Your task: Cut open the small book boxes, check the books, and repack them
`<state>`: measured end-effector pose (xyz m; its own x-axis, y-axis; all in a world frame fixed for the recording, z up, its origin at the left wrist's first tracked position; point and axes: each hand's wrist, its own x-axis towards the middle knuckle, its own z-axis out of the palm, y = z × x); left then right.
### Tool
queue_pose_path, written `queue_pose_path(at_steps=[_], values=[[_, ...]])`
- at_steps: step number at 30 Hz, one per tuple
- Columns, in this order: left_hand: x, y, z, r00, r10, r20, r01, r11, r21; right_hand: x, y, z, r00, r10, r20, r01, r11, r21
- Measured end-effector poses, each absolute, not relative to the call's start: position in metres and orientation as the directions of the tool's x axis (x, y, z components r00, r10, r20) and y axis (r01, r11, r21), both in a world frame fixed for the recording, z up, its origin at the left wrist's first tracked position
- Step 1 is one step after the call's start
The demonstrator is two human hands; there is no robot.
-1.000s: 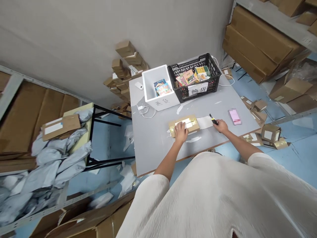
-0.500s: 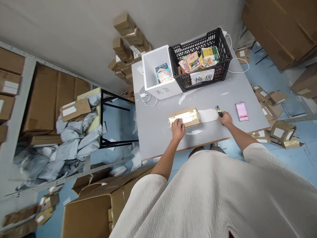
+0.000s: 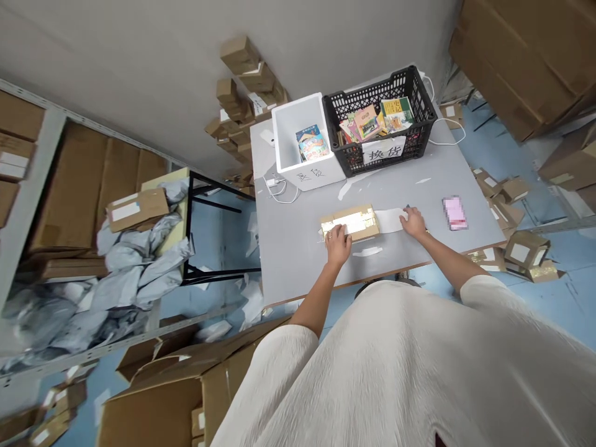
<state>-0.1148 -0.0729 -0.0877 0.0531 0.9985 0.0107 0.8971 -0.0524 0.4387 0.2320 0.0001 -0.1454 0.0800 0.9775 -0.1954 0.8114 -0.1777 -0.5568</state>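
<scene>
A small cardboard box point(image 3: 350, 224) with shiny tape and a white label lies on the grey table. My left hand point(image 3: 338, 244) grips its left front part, fingers bent over the top. From the box's right side a white strip point(image 3: 390, 220) stretches flat across the table. At the strip's right end is my right hand point(image 3: 413, 222), its fingertips touching the strip. A utility knife point(image 3: 408, 207) shows only as a dark tip above the fingers and a speck of yellow by the wrist; my hand covers the rest.
Behind the box stand a white bin point(image 3: 310, 177) and a black crate point(image 3: 382, 152), both with books inside. A blurred pink item point(image 3: 455, 212) lies to the right. White cables point(image 3: 284, 194) trail left. Grey parcels point(image 3: 121, 285) and cartons point(image 3: 153, 406) are on the left.
My right hand has moved left over the strip's end, and the knife, plainly visible before, is now mostly covered. My left hand stays on the box. The camera view has shifted slightly.
</scene>
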Motion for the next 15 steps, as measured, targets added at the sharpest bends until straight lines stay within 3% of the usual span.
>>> queue_pose_path(at_steps=[3,5,8,13,15], values=[[-0.118,-0.070,-0.086,0.082,0.997,0.010,0.889,-0.077,0.451,0.198,0.002,-0.125,-0.062,0.990,-0.125,0.680,-0.050,-0.731],[-0.122,-0.069,-0.084,0.113,0.993,0.013,0.878,-0.106,0.466,0.176,0.001,-0.112,-0.140,0.986,-0.086,0.617,0.019,-0.787],[-0.131,-0.069,-0.081,0.126,0.991,0.044,0.860,-0.131,0.494,0.153,-0.005,-0.097,-0.205,0.977,-0.058,0.595,0.077,-0.800],[-0.147,-0.072,-0.086,-0.156,0.988,0.020,0.818,0.118,0.563,0.142,-0.015,-0.083,-0.209,0.977,-0.051,0.630,0.095,-0.771],[-0.153,-0.072,-0.092,-0.177,0.984,0.001,0.775,0.138,0.617,0.142,-0.018,-0.077,-0.196,0.980,-0.047,0.656,0.096,-0.748]])
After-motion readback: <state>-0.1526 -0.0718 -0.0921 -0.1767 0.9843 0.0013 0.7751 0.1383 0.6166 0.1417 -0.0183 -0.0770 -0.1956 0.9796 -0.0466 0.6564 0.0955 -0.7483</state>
